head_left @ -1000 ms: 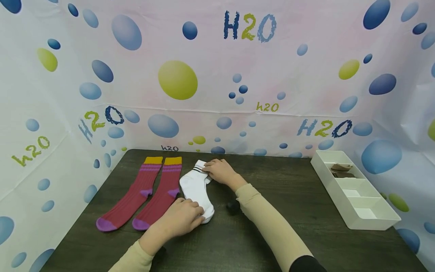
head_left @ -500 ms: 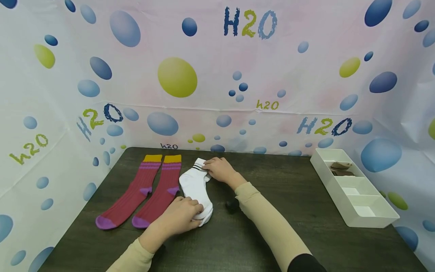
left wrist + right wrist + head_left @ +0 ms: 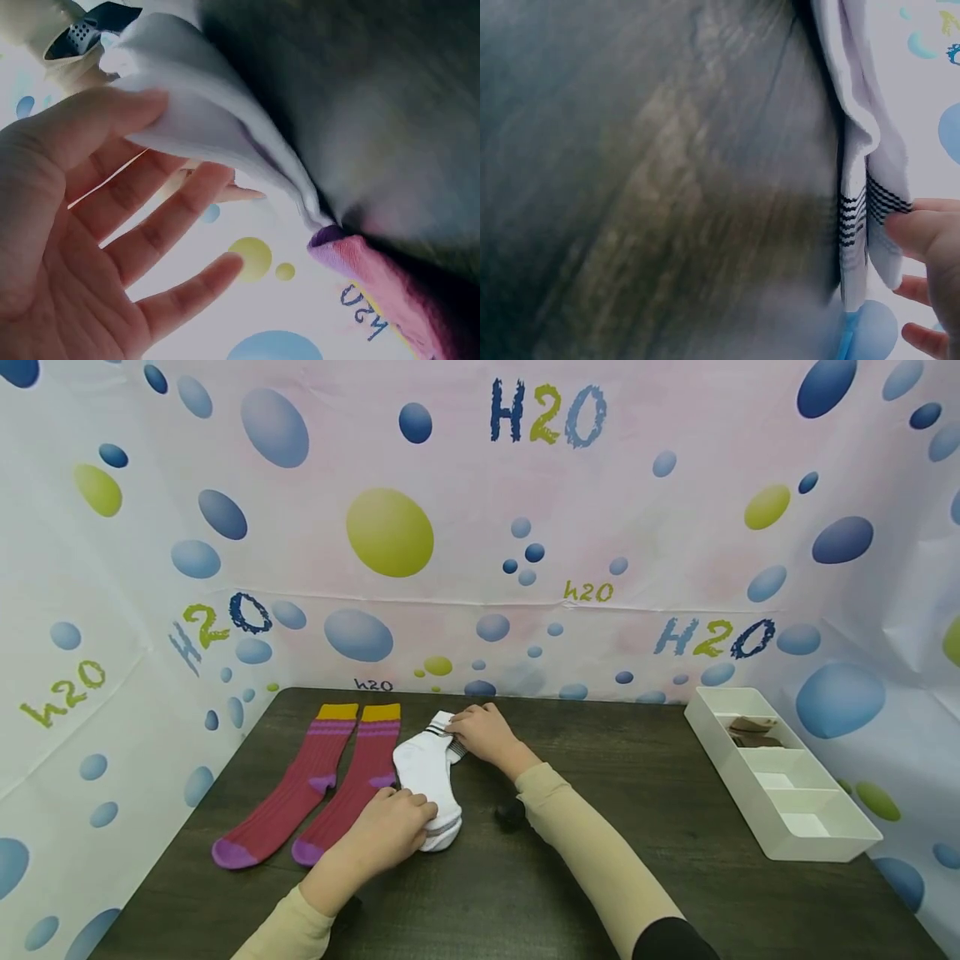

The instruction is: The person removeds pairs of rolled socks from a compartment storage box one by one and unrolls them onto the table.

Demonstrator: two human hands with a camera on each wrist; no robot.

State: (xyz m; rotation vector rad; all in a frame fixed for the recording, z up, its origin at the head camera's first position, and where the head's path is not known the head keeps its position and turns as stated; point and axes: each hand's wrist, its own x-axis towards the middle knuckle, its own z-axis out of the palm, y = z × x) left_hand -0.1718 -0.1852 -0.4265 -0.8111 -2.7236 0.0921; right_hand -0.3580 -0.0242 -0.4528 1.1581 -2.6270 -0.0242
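Note:
Two white ankle socks with dark cuff stripes lie one on top of the other at the middle of the table. My left hand [image 3: 390, 827] pinches the toe end of the upper white sock [image 3: 423, 764]; in the left wrist view the thumb lies over the raised fabric [image 3: 202, 112], the other fingers spread. At the cuff end my right hand [image 3: 487, 732] pinches the upper sock's striped cuff [image 3: 885, 199] between thumb and forefinger. The lower sock [image 3: 444, 841] peeks out at the toe, and its striped cuff [image 3: 853, 221] shows beside the upper one.
Two maroon socks with yellow cuffs and purple toes, a left one [image 3: 288, 797] and a right one [image 3: 352, 793], lie flat at left. A white divided box [image 3: 813, 852] stands at right, with folded brown fabric [image 3: 753, 732] in one compartment. A patterned curtain [image 3: 480, 527] borders the table.
My left hand has drawn slightly left and up with the upper sock's toe, so more of the lower sock's toe shows. The right hand stays at the cuff.

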